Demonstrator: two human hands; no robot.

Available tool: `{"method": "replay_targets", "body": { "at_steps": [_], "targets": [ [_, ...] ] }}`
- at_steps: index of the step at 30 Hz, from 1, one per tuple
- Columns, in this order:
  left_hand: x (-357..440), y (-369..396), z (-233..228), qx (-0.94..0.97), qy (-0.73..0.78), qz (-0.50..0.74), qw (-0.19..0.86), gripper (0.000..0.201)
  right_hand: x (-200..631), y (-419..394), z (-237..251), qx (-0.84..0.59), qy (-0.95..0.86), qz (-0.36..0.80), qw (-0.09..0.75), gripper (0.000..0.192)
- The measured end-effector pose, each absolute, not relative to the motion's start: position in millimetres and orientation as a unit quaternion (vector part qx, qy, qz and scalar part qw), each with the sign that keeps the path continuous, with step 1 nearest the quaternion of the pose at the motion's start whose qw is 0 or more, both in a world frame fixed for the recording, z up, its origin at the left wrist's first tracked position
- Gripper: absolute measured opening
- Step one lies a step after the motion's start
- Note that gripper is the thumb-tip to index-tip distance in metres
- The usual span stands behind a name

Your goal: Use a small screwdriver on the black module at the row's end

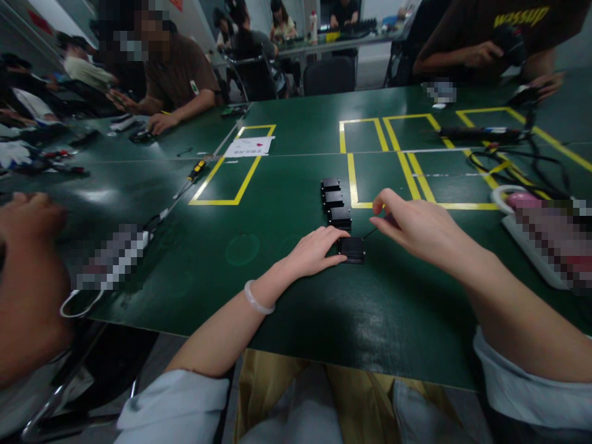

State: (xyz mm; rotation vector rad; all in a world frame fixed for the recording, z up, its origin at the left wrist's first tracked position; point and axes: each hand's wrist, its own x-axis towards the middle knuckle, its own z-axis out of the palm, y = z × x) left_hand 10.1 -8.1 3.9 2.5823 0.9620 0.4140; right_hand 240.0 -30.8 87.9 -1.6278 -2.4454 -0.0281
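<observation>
On the dark green table (277, 296) lies a short row of small black box-shaped parts (333, 198). The nearest black part (352, 249) sits apart at the row's near end. My left hand (314, 250) rests flat on the table with its fingertips touching that part's left side. My right hand (411, 225) hovers just right of the row, thumb and forefinger pinched on something thin near a yellow tape line; a thin dark wire runs from the part toward it.
Yellow tape rectangles (234, 179) mark the table. A screwdriver (194, 172) and a paper sheet (250, 146) lie at left centre. Cables and a black bar (481, 132) lie at right. Other people sit at the far left and far right; someone's arm (28, 277) is close at left.
</observation>
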Motion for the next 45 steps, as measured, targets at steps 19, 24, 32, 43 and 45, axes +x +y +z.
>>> {"method": "replay_targets", "body": {
  "at_steps": [19, 24, 32, 43, 45],
  "targets": [
    [10.1, -8.6, 5.4, 0.911, 0.342, 0.144, 0.181, 0.038, 239.3, -32.4, 89.6, -0.538, -0.837, 0.0, 0.103, 0.022],
    [10.5, -8.2, 4.2, 0.909, 0.345, 0.144, 0.183, 0.038, 238.2, -32.7, 89.0, -0.538, -0.835, -0.006, 0.112, 0.025],
    [10.1, -8.0, 4.2, 0.911, 0.341, 0.146, 0.18, 0.038, 238.2, -32.9, 90.2, -0.542, -0.834, -0.019, 0.102, 0.021],
    [10.0, -8.3, 5.0, 0.911, 0.342, 0.143, 0.181, 0.038, 237.4, -33.3, 90.1, -0.556, -0.825, -0.025, 0.1, 0.026],
    [10.0, -8.1, 4.7, 0.911, 0.342, 0.143, 0.18, 0.039, 238.5, -32.4, 89.4, -0.552, -0.829, -0.023, 0.094, 0.025]
  ]
}}
